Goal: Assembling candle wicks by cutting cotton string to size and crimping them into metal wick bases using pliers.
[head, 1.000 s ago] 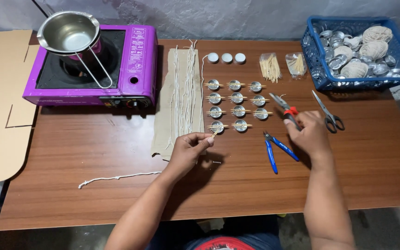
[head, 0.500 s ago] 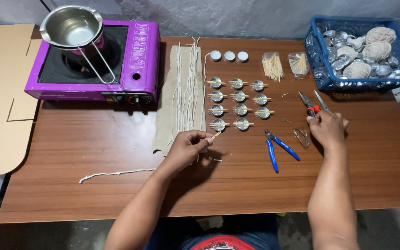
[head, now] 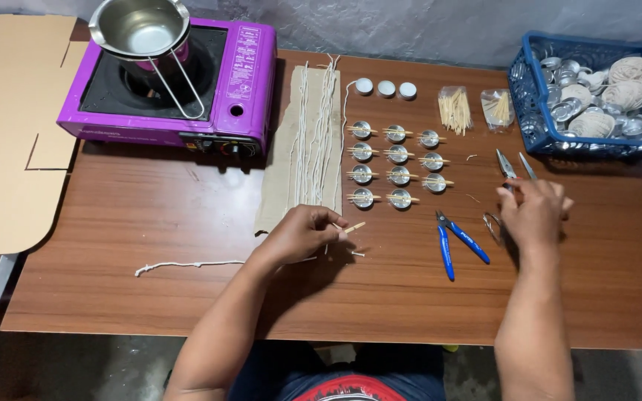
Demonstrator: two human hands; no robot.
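I see my left hand (head: 302, 234) pinching a small wooden stick (head: 354, 227) with a bit of white wick, low on the desk (head: 150, 223), just below the rows of small metal cups (head: 397, 154). My right hand (head: 533, 212) closes around scissors (head: 510, 169), right of the blue-handled pliers (head: 456, 239), with the blue basket (head: 533, 111) beyond.
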